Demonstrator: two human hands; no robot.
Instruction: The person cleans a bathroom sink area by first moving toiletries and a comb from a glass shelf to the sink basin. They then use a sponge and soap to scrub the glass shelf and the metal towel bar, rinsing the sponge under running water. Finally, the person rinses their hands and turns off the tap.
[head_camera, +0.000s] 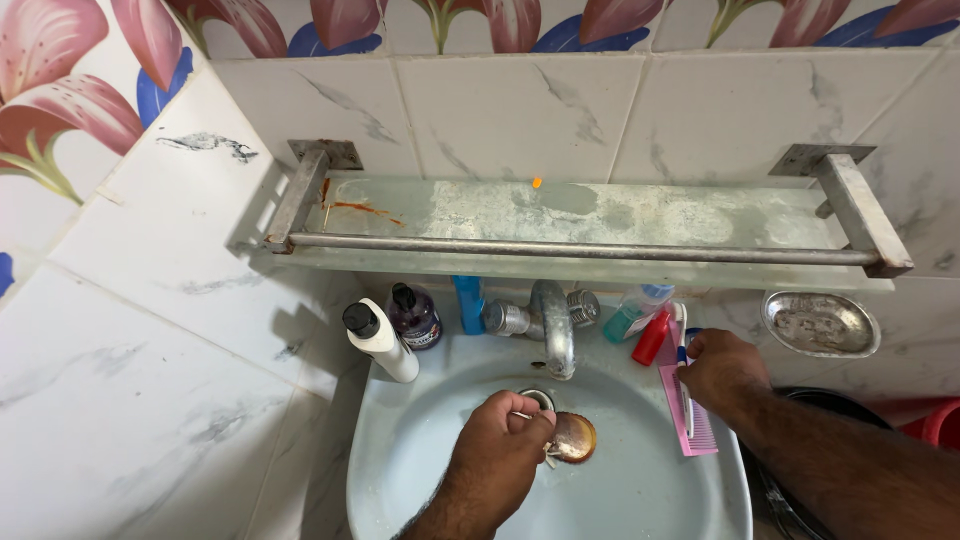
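My left hand (500, 440) is down inside the pale blue sink basin (420, 440), fingers closed on a round brown object (575, 437) next to the drain (538, 398). My right hand (722, 368) rests on the sink's right rim, fingers closed over a toothbrush (683, 345) that lies on a pink comb (690, 425). The steel tap (555, 330) stands between the two hands at the back of the basin.
A white bottle (382, 342), a dark purple pump bottle (414, 316), a blue tube (468, 304), a clear bottle (632, 312) and a red item (652, 338) line the sink's back edge. Above hangs a dirty glass shelf (580, 215). A metal soap dish (820, 324) is on the right wall.
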